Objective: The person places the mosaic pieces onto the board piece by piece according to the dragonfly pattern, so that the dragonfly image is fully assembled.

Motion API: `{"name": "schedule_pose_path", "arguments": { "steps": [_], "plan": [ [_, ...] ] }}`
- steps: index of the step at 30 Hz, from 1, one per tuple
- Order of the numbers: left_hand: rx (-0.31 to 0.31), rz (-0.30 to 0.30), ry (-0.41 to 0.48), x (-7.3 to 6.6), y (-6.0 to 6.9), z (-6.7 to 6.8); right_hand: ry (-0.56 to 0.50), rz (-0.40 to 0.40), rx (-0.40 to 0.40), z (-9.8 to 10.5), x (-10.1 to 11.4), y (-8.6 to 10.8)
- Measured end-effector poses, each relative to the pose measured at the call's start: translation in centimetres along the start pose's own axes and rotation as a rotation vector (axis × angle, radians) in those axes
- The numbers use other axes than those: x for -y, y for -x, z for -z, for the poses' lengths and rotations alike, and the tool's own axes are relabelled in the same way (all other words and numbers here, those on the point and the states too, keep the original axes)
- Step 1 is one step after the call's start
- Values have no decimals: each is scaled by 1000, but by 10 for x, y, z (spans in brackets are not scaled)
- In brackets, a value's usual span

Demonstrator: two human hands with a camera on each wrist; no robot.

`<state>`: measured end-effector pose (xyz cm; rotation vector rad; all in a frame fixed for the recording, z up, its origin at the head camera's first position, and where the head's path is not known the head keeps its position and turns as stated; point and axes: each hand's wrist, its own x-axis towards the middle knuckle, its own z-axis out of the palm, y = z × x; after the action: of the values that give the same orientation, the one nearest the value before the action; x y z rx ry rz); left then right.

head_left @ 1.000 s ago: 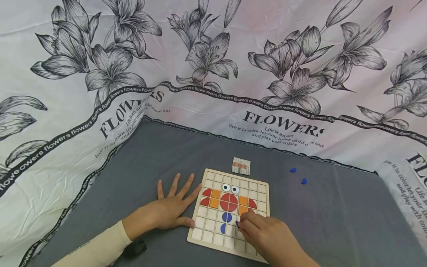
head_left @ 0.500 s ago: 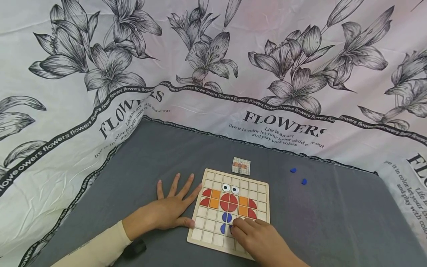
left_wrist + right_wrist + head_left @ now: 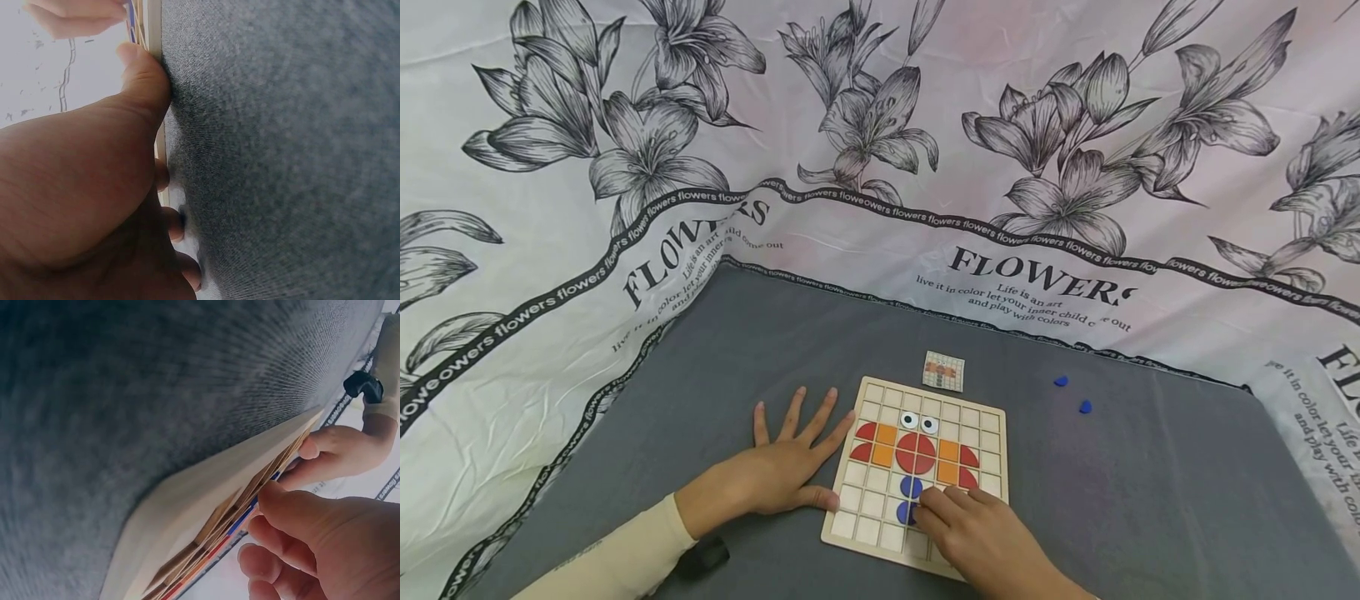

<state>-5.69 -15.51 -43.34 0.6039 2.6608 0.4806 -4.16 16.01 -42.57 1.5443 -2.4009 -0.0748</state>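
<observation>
My left hand point(image 3: 782, 471) lies with fingers spread at the left of a wooden grid board point(image 3: 868, 533); its thumb touches the board's edge. My right hand point(image 3: 977, 533) is over the lower part of the board, thumb and fingertips pinching a small blue half-circle piece point(image 3: 913, 514). This piece sits beside another blue half-circle point(image 3: 902, 512), below a blue circle point(image 3: 912, 487). Above them are a red circle point(image 3: 915, 454), orange squares point(image 3: 885, 444), red quarter pieces point(image 3: 968, 456) and two eye pieces point(image 3: 909, 420). In the right wrist view, the fingertips partly hide the blue pieces point(image 3: 244, 515).
A small pattern card point(image 3: 943, 371) lies beyond the board. Two loose blue pieces point(image 3: 1086, 407) lie to the right on the grey cloth point(image 3: 1150, 483). A black object point(image 3: 703, 558) is by the left sleeve. Flower-printed fabric point(image 3: 850, 225) borders the back.
My right hand has moved left and brought the blue half-circle into the cell beside the other one. The left hand has stayed in place.
</observation>
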Motion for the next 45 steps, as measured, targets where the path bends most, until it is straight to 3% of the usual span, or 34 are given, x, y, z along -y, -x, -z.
{"name": "schedule_pose_path", "arguments": {
  "steps": [9, 15, 20, 25, 31, 45],
  "plan": [
    [5, 1, -16, 1, -3, 0, -48, -23, 35, 2, 0, -1],
    [17, 5, -13, 0, -3, 0, -139, -55, 71, 4, 0, 0],
    [25, 8, -12, 0, -3, 0, -239, -124, -37, 7, -3, 0],
    [26, 10, -15, -1, -4, 1, -238, -211, -142, 16, -11, 3],
    [19, 6, -9, -1, -4, 2, -195, -269, -196, 26, -27, 10],
    [17, 9, 10, 0, 0, 2, -174, -382, -221, 31, -50, 35]
  ]
}}
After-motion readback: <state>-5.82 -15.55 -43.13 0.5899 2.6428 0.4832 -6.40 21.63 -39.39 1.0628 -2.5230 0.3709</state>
